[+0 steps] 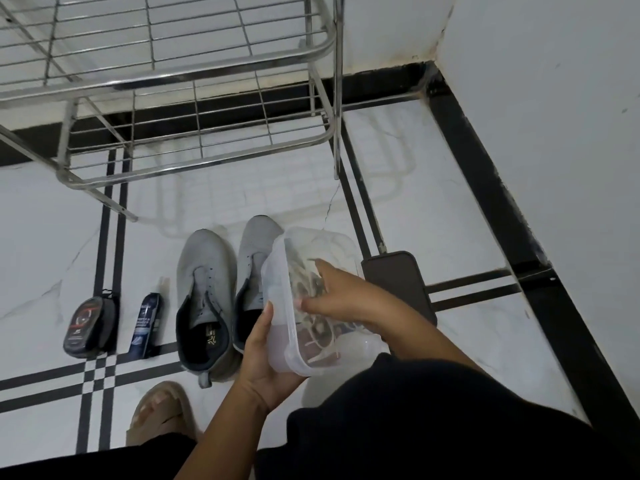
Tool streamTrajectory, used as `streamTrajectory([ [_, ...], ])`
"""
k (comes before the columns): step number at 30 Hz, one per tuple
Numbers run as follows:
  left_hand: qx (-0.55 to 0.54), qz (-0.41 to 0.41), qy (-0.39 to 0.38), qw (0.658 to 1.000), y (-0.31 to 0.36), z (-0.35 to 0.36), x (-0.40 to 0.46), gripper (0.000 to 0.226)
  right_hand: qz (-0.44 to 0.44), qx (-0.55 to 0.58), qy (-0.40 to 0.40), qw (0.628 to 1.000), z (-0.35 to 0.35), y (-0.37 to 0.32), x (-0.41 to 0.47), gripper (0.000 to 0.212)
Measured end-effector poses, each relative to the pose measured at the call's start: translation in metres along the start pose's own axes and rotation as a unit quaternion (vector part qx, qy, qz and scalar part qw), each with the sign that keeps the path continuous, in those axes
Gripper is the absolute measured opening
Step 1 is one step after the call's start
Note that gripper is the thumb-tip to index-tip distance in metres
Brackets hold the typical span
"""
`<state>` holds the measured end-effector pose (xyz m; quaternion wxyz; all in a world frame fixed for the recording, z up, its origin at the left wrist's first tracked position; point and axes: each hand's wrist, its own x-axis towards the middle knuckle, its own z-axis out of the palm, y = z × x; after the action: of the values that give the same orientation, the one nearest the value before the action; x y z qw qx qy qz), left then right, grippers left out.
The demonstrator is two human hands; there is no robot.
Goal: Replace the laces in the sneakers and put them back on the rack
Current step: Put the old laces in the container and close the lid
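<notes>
Sneakers (207,296) wait unlaced on the floor, just in front of the steel rack (194,98), toes toward it.

Right of the sneakers, the left hand (266,358) grips the tilted clear plastic container (294,344); the right hand (332,296) reaches inside, fingers curled among tangled laces (322,341). Best to hold the container steady, single out one lace end and draw it free slowly.

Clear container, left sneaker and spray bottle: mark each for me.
Clear container (277,334), head view, near side wall.
Left sneaker (206,258), head view, grey toe upper.
Spray bottle (147,318), head view, blue label.
</notes>
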<state>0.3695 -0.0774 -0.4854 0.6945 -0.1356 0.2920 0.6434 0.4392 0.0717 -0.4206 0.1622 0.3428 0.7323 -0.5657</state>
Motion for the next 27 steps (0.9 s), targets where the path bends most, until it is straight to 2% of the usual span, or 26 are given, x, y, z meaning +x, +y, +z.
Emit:
streamTrajectory([
  [1,-0.002,0.010,0.001,1.000,-0.001,-0.001,0.001,0.090,-0.005,-0.002,-0.031,0.999,-0.004,-0.002,-0.006,0.050],
  [3,-0.004,0.019,-0.011,1.000,-0.001,-0.005,0.003,0.086,-0.021,0.016,-0.009,1.000,-0.020,-0.003,-0.020,0.044],
  [5,-0.009,0.023,-0.026,0.999,0.000,-0.008,0.005,0.082,-0.028,0.129,0.095,0.987,-0.043,0.003,-0.030,0.028],
  [7,-0.024,0.024,-0.052,0.998,0.002,-0.009,0.006,0.078,-0.016,0.200,0.237,0.951,-0.063,0.024,-0.032,0.015],
  [9,-0.035,0.030,-0.080,0.996,0.002,-0.010,0.007,0.081,0.061,0.095,0.328,0.938,-0.075,0.069,-0.017,0.021],
  [11,-0.038,0.033,-0.080,0.996,0.001,-0.012,0.008,0.088,0.195,-0.034,0.294,0.935,-0.070,0.121,0.002,0.051],
  [13,-0.038,0.026,-0.074,0.996,0.001,-0.014,0.007,0.093,0.316,-0.052,0.217,0.922,-0.050,0.164,0.017,0.103],
  [14,-0.039,0.023,-0.065,0.997,0.000,-0.014,0.006,0.094,0.346,-0.053,0.202,0.915,-0.037,0.180,0.022,0.124],
  [15,-0.041,0.020,-0.056,0.997,0.000,-0.016,0.005,0.094,0.354,-0.069,0.208,0.909,-0.025,0.191,0.025,0.136],
  [16,-0.042,0.016,-0.051,0.998,0.000,-0.019,0.004,0.094,0.349,-0.102,0.234,0.902,-0.015,0.198,0.026,0.140],
  [19,-0.035,0.002,-0.047,0.998,-0.001,-0.024,0.005,0.098,0.326,-0.171,0.311,0.877,-0.003,0.200,0.028,0.121],
  [22,-0.049,-0.006,-0.026,0.998,-0.003,-0.025,0.008,0.097,0.354,-0.107,0.317,0.873,-0.016,0.200,0.028,0.087],
  [27,-0.047,-0.002,-0.004,0.999,-0.005,-0.023,0.010,0.095,0.342,-0.075,0.338,0.874,-0.017,0.208,0.028,0.056],
])
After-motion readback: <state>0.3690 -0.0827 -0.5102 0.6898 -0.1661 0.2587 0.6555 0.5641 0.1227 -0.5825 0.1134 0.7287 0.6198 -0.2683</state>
